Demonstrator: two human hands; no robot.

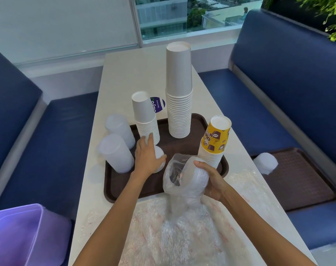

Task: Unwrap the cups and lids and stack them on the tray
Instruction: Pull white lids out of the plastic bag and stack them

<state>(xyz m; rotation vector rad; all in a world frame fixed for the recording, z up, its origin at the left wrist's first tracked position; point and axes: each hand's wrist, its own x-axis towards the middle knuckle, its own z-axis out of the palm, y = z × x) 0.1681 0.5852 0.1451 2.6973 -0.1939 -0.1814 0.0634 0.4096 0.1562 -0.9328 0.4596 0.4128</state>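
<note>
With right hand (pixel 213 182) curled round the half-wrapped stack of translucent plastic lids (pixel 195 174) above the near edge of the brown tray (pixel 115 189), and flat left hand (pixel 146 157) resting on a low lid pile (pixel 161 153), peel clear wrapper (pixel 170 182) off slowly.

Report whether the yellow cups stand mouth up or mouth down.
Mouth down. The yellow cups show a closed white base on top, and their stacked rims sit at the bottom, on the tray.
</note>
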